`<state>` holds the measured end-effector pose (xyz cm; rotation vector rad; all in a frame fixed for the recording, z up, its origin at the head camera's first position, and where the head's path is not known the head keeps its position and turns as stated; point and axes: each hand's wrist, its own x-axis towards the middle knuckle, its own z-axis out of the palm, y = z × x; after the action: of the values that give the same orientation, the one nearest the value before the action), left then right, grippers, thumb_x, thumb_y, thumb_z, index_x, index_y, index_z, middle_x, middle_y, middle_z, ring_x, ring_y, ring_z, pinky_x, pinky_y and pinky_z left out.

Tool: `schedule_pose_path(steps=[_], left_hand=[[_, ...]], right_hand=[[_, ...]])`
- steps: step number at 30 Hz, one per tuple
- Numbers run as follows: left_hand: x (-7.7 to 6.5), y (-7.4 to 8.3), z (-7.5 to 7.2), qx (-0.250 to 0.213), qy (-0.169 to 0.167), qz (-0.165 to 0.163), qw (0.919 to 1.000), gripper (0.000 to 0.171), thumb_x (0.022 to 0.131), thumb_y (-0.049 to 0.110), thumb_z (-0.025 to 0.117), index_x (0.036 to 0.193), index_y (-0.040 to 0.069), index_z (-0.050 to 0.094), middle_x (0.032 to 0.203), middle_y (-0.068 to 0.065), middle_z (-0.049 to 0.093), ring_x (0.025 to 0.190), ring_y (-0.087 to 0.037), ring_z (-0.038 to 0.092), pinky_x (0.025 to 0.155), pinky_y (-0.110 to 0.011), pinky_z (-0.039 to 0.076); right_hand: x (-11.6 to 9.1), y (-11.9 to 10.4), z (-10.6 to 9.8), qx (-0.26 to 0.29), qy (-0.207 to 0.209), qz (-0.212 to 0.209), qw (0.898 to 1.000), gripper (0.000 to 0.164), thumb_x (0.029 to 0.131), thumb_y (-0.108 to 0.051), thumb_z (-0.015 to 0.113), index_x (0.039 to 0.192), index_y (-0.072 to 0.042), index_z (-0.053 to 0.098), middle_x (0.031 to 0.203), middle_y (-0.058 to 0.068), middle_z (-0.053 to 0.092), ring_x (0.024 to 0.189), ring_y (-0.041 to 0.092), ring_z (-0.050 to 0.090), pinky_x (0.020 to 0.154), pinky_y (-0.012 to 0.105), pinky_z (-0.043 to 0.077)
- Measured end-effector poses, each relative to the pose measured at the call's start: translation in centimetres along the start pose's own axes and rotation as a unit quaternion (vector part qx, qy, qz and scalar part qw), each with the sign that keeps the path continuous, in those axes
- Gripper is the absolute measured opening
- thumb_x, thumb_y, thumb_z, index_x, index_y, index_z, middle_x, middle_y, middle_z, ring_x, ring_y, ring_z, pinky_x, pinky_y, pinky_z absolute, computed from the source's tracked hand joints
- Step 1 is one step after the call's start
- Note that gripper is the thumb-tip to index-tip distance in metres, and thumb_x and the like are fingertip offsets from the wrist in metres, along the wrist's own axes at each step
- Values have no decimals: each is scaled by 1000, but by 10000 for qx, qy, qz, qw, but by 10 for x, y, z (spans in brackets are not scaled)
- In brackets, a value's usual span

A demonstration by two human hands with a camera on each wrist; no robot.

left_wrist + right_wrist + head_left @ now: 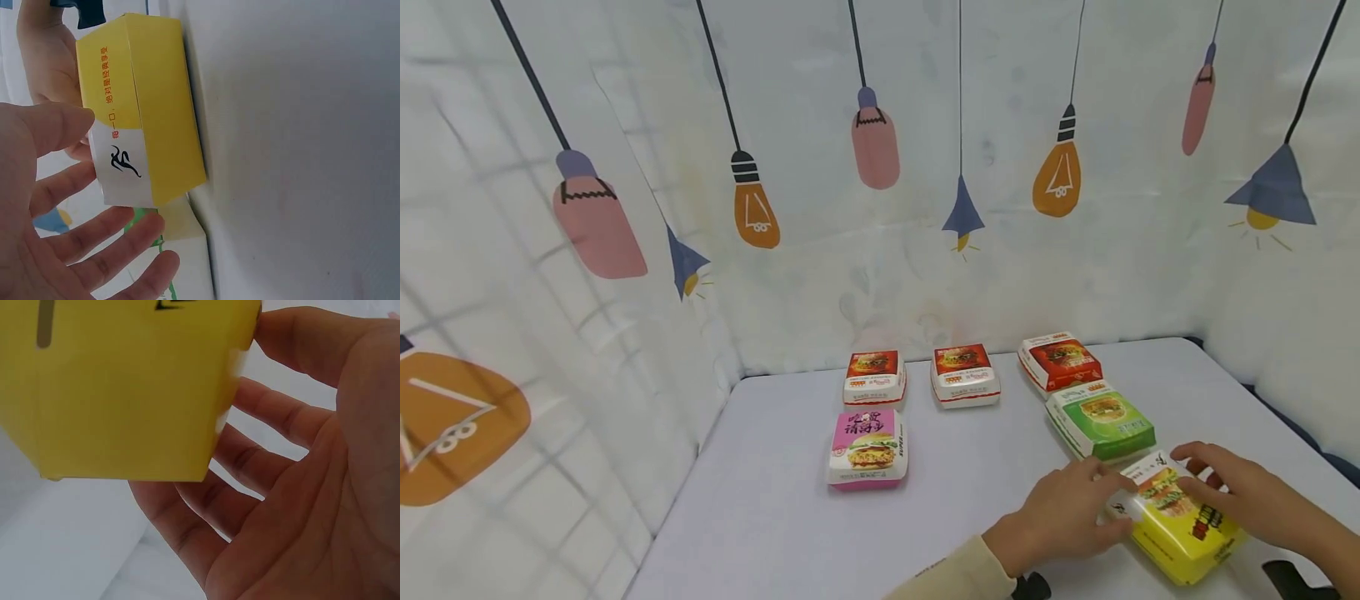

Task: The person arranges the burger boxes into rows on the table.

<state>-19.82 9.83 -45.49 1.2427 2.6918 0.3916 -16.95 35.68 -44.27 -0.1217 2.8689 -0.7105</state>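
A yellow burger box (1187,533) with a white end lies at the table's front right, between both hands. My left hand (1067,512) is at its left side; in the left wrist view the fingers (100,265) are spread and the thumb tip is right at the box's upper edge. On the other side, my right hand (1247,492) arches over the far right edge. The right wrist view has its thumb (300,340) at the box's edge and its fingers relaxed along the side, some tips hidden behind the box. A green burger box (1103,417) sits just beyond.
Behind the green box is a red-and-white burger box (1060,362). Two more red-topped boxes, one left (875,379) and one in the middle (965,377), stand near the back edge. A pink burger box (868,450) is in front of the left one. White printed curtains (910,283) surround the table (775,517).
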Motion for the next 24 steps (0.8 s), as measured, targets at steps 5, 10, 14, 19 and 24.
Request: schedule_pose_path(steps=[5,10,14,19,24], left_hand=[[-5,-2,0,129,-26,-86,9999,42,98,58,59,137,48,50,136,22,50,113,6,49,84,-17,48],[-18,-11,-5,183,-171,-218,9994,45,94,65,59,135,49,50,139,23,52,111,5,53,86,-20,50],[-33,-21,-12,379,-158,-193,9990,48,92,69,60,134,48,52,135,23,55,108,5,54,84,-19,49],[-52,-33,-17,692,-112,4,9975,62,86,78,58,137,44,51,131,22,58,106,4,55,84,-19,48],[-64,-40,-17,1044,-101,-15,9945,74,79,88,55,136,41,49,130,22,58,107,2,56,89,-22,49]], right_hand=[[-1,-11,4,110,-134,40,9998,53,99,-32,66,135,4,51,108,8,67,89,17,59,72,36,58],[0,-23,12,337,-292,-39,9990,53,100,-37,65,135,0,51,110,5,66,90,17,59,71,31,56],[1,-35,20,620,-454,-145,9969,53,100,-39,64,135,-2,51,112,4,66,90,17,58,69,26,55],[2,-52,26,913,-615,-341,9933,53,100,-38,64,138,-5,50,118,8,63,88,15,57,67,23,52],[5,-70,33,926,-671,-666,9912,53,100,-39,63,139,-6,51,120,8,63,85,6,55,67,22,51]])
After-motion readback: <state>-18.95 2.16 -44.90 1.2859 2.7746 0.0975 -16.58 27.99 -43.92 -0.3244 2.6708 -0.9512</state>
